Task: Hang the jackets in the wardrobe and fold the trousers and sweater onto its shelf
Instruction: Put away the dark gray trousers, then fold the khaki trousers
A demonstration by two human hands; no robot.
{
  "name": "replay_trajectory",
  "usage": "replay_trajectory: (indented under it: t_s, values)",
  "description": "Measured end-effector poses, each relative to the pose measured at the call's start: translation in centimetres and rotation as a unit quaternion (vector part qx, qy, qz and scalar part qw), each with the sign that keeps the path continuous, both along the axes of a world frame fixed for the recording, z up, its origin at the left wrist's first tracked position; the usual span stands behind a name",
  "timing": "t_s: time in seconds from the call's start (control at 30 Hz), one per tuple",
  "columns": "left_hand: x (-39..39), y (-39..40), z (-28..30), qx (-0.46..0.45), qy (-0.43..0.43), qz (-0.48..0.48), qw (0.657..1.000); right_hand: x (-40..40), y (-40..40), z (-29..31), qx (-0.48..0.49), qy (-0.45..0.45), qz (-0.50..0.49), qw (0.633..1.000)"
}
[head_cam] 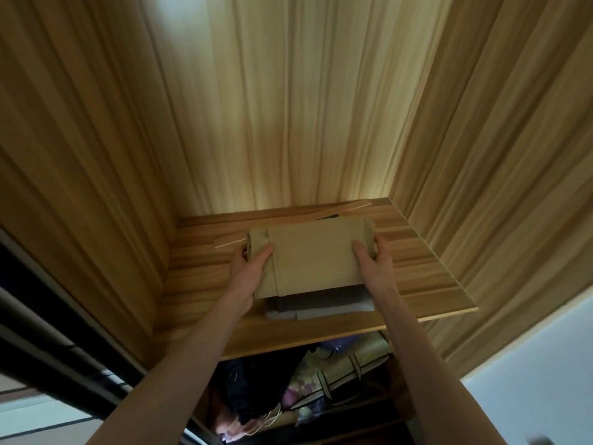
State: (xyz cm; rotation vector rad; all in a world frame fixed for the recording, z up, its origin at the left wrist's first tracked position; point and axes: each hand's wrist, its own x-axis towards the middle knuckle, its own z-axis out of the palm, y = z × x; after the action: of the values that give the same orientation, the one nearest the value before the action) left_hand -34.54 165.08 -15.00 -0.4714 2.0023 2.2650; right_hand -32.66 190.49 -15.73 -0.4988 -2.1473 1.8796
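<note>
**Tan fold goes onto the stack**

Both hands reach up to the shelf [417, 284]. The left hand [253, 261] and right hand [373, 256] each grip an end of the folded tan garment [314, 261], thumbs on top, keeping the fold from opening. It sits on a grey folded garment [321, 305], probably to build one neat pile. Thin wooden strips [340, 210] lie at the far edge.

Both bare forearms stretched up and forward, roughly parallel. Left hand [248, 263] clamped on the left end of the folded tan garment [313, 255], thumb on top, fingers hidden beneath. Right hand [373, 258] gripping the opposite end likewise, thumb pressed on top, wrist straight.
</note>
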Motion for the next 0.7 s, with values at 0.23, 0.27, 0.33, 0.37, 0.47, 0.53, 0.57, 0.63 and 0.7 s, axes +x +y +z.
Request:
replay_trajectory:
  t_s: [0.23, 0.27, 0.33, 0.37, 0.47, 0.53, 0.57, 0.63, 0.7]
  values:
    - [-2.2, 1.9, -2.2, -0.055, -0.025, 0.007, 0.998, -2.3, 0.8, -2.7, 0.030, -0.041, -0.020, 0.998]
    - [-2.3, 2.2, -2.4, -0.068, -0.028, 0.008, 0.997, -2.5, 0.9, -3.1, 0.036, -0.046, -0.020, 0.998]
    - [-2.6, 2.7, -2.8, -0.086, -0.026, 0.010, 0.996, -2.8, 1.1, -3.7, 0.052, -0.054, -0.021, 0.997]
    - [-2.8, 2.8, -3.0, -0.093, -0.026, 0.008, 0.995, -2.9, 1.2, -3.9, 0.060, -0.056, -0.022, 0.996]
    - [-3.1, 2.8, -3.7, -0.121, -0.027, -0.002, 0.992, -3.2, 1.3, -4.6, 0.076, -0.060, -0.014, 0.995]
    - [-3.4, 2.7, -4.3, -0.159, -0.033, -0.008, 0.987, -3.2, 1.2, -5.0, 0.083, -0.068, 0.000, 0.994]
    - [-3.6, 2.6, -4.7, -0.195, -0.035, -0.009, 0.980, -3.2, 1.1, -5.1, 0.090, -0.072, 0.004, 0.993]
    - [-3.6, 2.7, -5.1, -0.309, -0.023, -0.008, 0.951, -3.1, 1.0, -5.3, 0.138, -0.072, -0.014, 0.988]
    - [-3.2, 2.8, -4.9, -0.426, 0.032, 0.007, 0.904, -3.0, 0.8, -5.1, 0.231, -0.059, -0.045, 0.970]
